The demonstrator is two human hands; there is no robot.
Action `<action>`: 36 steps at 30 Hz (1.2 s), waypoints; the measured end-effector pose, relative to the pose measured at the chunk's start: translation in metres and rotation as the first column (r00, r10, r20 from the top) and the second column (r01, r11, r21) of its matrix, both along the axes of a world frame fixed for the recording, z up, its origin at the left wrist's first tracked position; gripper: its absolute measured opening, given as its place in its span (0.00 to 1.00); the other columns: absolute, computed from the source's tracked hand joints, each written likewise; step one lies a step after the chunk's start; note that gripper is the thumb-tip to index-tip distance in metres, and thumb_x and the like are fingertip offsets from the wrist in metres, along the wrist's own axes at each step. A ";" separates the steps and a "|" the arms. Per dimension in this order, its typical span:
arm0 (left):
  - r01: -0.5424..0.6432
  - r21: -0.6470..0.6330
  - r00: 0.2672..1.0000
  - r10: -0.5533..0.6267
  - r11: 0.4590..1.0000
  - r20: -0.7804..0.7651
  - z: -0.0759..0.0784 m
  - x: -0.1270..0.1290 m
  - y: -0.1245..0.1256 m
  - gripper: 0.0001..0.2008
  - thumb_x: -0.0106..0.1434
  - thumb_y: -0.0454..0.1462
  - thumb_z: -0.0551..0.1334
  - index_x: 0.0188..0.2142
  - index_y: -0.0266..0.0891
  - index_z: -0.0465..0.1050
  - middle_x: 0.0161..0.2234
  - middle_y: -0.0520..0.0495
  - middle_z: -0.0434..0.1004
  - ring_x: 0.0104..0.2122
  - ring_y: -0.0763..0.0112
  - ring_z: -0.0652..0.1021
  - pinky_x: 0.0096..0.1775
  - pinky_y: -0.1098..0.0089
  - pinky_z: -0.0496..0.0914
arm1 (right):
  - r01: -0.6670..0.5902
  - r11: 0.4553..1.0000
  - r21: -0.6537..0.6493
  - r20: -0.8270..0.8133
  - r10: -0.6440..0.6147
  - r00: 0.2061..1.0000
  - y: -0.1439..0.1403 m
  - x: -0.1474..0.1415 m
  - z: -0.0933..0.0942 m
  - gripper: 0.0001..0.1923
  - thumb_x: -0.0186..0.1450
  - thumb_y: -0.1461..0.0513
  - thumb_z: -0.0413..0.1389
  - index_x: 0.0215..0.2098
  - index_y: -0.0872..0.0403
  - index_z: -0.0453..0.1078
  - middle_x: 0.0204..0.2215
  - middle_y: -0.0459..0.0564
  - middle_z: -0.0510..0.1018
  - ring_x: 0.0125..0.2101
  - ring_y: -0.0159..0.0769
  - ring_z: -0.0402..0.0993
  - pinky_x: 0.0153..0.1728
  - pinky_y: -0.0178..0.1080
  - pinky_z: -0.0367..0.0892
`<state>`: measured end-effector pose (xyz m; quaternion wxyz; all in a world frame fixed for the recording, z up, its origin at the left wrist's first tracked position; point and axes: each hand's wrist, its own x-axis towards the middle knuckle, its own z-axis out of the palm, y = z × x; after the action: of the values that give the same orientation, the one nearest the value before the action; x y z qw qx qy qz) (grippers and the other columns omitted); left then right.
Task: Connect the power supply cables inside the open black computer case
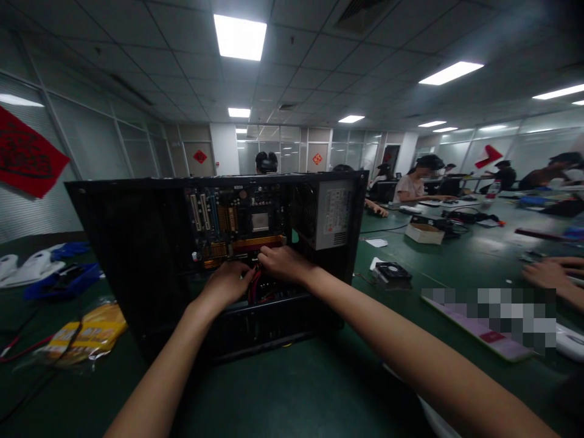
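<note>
A black computer case point(123, 243) stands open-sided in front of me on the green table. Inside it are a motherboard point(244, 204) with a bare square processor point(260, 221) and, at the upper right, a grey power supply point(331, 213). Both my hands reach into the lower middle of the case. A bundle of thin red and dark wires point(256, 286) runs down between them. My right hand point(283, 264) pinches the top of these wires below the memory slots. Close beside it, my left hand point(228, 281) has its thumb and fingers closed on the same wires. Their exact ends are hidden.
Right of the case lie a black cooling fan point(393, 271) and an open cardboard box point(424, 231). To the left are a yellow plastic packet point(89, 331) and a blue tray point(64, 283). A co-worker's hands point(550, 274) rest at the right edge; other people sit farther back.
</note>
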<state>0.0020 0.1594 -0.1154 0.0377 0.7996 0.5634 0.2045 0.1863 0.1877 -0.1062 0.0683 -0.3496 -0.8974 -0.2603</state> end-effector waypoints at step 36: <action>0.153 0.038 0.978 -0.146 0.987 -0.147 0.012 0.011 -0.009 0.15 0.67 0.41 0.51 0.30 0.39 0.72 0.27 0.47 0.77 0.27 0.68 0.75 0.29 0.71 0.58 | -0.292 0.865 -0.409 -0.422 0.104 0.901 -0.018 0.028 -0.006 0.16 0.71 0.56 0.51 0.37 0.57 0.79 0.30 0.54 0.81 0.28 0.33 0.73 0.26 0.33 0.51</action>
<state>0.0135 0.1508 -0.1031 -0.0073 0.8530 0.4977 0.1570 0.2147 0.1700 -0.1118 0.1852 -0.3041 -0.9334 0.0434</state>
